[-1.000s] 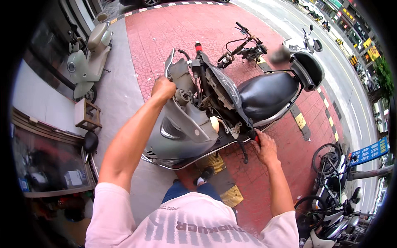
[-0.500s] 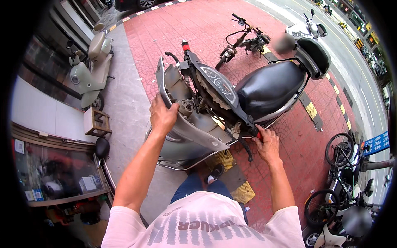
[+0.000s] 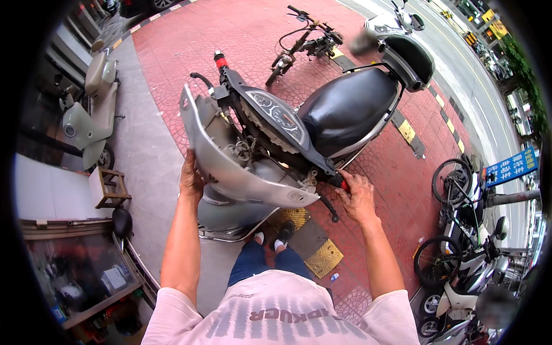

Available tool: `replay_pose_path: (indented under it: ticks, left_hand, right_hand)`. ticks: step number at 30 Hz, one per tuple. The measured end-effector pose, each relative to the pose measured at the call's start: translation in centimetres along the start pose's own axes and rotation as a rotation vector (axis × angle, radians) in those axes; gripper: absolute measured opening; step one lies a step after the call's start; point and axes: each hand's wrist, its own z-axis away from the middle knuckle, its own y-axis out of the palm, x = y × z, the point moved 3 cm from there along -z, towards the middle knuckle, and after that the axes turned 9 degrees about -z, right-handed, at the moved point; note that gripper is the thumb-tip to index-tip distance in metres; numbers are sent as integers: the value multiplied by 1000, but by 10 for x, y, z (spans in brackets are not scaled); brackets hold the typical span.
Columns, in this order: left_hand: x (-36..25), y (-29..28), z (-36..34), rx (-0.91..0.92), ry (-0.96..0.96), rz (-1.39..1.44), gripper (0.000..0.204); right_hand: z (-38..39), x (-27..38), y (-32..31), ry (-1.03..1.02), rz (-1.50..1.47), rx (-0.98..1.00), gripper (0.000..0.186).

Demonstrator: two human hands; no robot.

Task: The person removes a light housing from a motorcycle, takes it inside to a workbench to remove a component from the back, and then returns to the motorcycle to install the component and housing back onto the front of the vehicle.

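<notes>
A scooter stands in front of me with its handlebar bare. Its silver-grey front panel (image 3: 253, 183) tilts away from the body, leaving wiring and brackets behind it exposed. My left hand (image 3: 191, 178) is closed on the panel's outer left edge, its fingers partly hidden. At the other side my right hand (image 3: 357, 198) wraps round the red and black handlebar grip (image 3: 342, 183), beside a black brake lever (image 3: 329, 208). Between them sits the instrument cluster (image 3: 279, 118), still fixed on the handlebar. The far red grip (image 3: 221, 61) is untouched.
The black seat (image 3: 348, 106) and a rear top box (image 3: 408, 63) extend away to the right. A small bike (image 3: 305, 46) stands beyond. To the left are a beige scooter (image 3: 95, 109) and a wooden stool (image 3: 112, 187); parked bikes (image 3: 454, 259) line the right.
My left hand has shifted from the panel's inner upper edge to its outer left side. The panel now leans toward me, showing more of its outer face. My right hand stays on the grip.
</notes>
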Motion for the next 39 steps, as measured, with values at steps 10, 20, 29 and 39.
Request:
replay_pose_path:
  ticks: [10, 20, 29, 39]
  left_hand:
    - [-1, 35, -8, 86, 162, 33, 81]
    - [-11, 53, -3, 29, 123, 102, 81]
    - [-14, 54, -14, 32, 108, 90, 84]
    - [-38, 82, -21, 44, 55, 2, 91]
  right_hand:
    - [12, 20, 12, 130, 56, -200, 65]
    - [22, 82, 21, -64, -147, -163, 134]
    - [9, 59, 39, -80, -44, -216, 140]
    - [-11, 44, 20, -124, -148, -138, 142]
